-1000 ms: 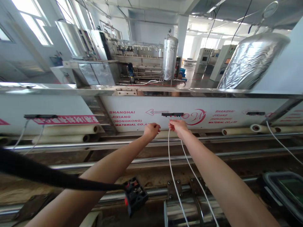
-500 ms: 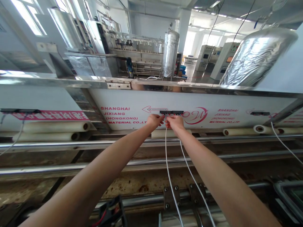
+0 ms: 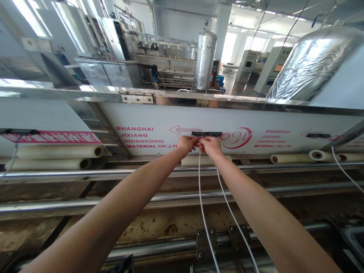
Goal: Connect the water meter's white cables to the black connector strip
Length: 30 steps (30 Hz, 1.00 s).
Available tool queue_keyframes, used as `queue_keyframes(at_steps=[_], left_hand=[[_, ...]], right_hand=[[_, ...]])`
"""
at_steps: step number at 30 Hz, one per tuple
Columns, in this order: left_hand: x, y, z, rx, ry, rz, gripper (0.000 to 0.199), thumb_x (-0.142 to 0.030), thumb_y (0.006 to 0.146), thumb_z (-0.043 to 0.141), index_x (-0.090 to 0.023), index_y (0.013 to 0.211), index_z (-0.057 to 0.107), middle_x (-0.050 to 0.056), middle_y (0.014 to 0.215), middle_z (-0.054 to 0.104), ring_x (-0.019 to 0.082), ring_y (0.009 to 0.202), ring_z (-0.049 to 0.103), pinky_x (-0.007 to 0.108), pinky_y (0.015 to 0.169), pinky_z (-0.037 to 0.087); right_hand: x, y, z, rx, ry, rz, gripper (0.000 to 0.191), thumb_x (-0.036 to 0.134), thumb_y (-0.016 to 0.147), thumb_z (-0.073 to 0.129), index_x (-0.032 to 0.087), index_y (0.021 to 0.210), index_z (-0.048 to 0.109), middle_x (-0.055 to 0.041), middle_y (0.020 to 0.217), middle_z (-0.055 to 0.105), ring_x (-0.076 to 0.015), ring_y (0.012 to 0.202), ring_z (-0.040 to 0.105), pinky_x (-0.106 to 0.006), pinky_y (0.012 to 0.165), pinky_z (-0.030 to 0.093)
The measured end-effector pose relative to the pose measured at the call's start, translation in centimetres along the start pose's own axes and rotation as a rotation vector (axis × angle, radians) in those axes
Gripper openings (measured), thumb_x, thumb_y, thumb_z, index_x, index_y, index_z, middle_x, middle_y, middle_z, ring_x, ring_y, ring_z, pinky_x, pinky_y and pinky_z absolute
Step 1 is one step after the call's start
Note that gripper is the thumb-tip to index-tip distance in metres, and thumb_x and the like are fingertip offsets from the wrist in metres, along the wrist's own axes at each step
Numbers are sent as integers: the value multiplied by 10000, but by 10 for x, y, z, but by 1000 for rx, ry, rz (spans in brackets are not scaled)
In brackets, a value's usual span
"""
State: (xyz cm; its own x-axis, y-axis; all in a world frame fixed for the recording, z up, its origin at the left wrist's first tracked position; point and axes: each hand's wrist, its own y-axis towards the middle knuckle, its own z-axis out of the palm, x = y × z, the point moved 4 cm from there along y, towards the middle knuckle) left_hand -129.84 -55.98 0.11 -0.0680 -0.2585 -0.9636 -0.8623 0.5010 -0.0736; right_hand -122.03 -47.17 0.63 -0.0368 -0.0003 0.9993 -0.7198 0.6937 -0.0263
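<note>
Both arms reach out to a black connector strip [image 3: 213, 134] fixed on a white panel with red print [image 3: 182, 113]. Just under the strip's left half, my left hand [image 3: 186, 145] is closed in a pinch; what lies between its fingertips is too small to make out. Almost touching it, my right hand [image 3: 212, 147] has its fingers closed at the upper end of a white cable [image 3: 201, 189], which hangs down from them. A second white cable [image 3: 233, 210] runs down beside the right forearm, its top hidden behind that hand.
Pale rolls [image 3: 59, 151] lie along the panel's foot. Metal rods [image 3: 136, 172] cross below. Further black strips are at the left and at the right [image 3: 318, 135], with cables near them. A steel rail [image 3: 241, 106] tops the panel; behind stand foil-wrapped tanks [image 3: 206, 60] and machinery.
The view has shifted slightly, so the panel's left end sits farther left and its right end farther right. Both hands stay at the strip, with small finger movements at most.
</note>
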Motion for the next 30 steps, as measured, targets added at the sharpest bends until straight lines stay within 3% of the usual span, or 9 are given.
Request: queue_keyframes(at_steps=[11,16,18,22,30], left_hand=[[4,-3,-5,15,-32,82,249,-312,835,577,-92,734,633,56,628,623,77,418,473,169,353,290],[7,-6,-8,13,-72,85,281,-333,877,520,-89,783,623,60,655,622,64,416,457,162,356,279],[7,-7,-9,10,-75,86,287,-343,878,519,-91,792,625,60,658,622,66,420,458,161,359,278],[6,-7,-9,-2,-67,90,294,-353,873,524,-93,779,625,59,659,626,67,423,458,160,367,285],[6,-4,-8,-36,-72,87,276,-314,870,519,-86,759,627,49,614,606,80,416,464,170,341,290]], right_hand=[[9,-5,-5,-34,-93,-136,64,201,772,567,155,731,581,11,609,633,-75,396,525,-175,386,411],[24,-11,-8,-74,-459,-435,63,241,759,587,188,727,603,13,645,653,-111,548,575,-206,549,422],[27,-13,-7,-74,-604,-493,90,263,769,578,197,722,619,2,680,670,-133,643,602,-224,627,423],[29,-14,-5,-88,-745,-465,103,276,778,563,210,741,633,-17,755,693,-155,708,620,-243,670,418],[30,-11,-1,-95,-800,-453,115,273,766,565,215,733,659,-37,770,707,-178,736,639,-249,662,416]])
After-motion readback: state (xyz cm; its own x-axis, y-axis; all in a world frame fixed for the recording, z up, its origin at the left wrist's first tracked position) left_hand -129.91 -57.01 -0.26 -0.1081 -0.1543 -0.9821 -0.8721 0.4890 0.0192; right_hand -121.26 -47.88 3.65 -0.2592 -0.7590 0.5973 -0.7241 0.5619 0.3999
